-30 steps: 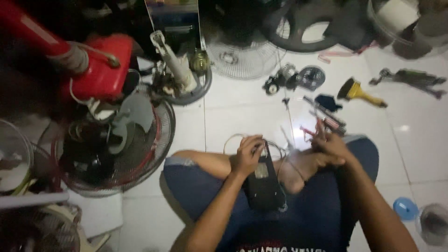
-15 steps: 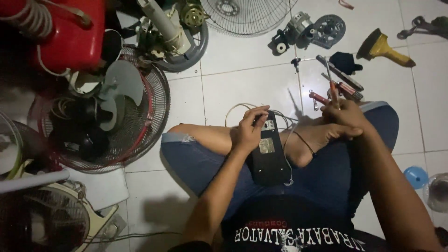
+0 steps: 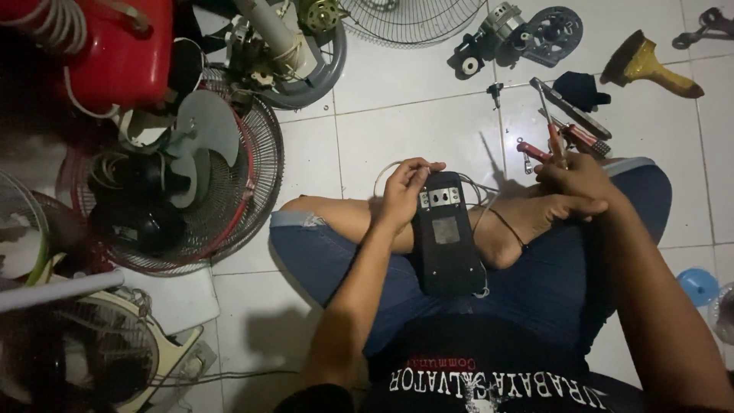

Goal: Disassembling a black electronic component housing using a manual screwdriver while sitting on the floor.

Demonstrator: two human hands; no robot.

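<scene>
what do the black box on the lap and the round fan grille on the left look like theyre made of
Black box: looks like moulded plastic, matte black, with a grey plate near its top that may be metal; the left hand grips its upper edge. Fan grille: thin wire ribs with a red rim, likely coated metal wire. The right hand holds a red-handled tool; the handle looks plastic, the shaft metal.

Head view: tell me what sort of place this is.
Probably an informal fan repair spot on a tiled floor: a fan with its grille lies opened, a loose motor and a screwdriver lie about.
</scene>
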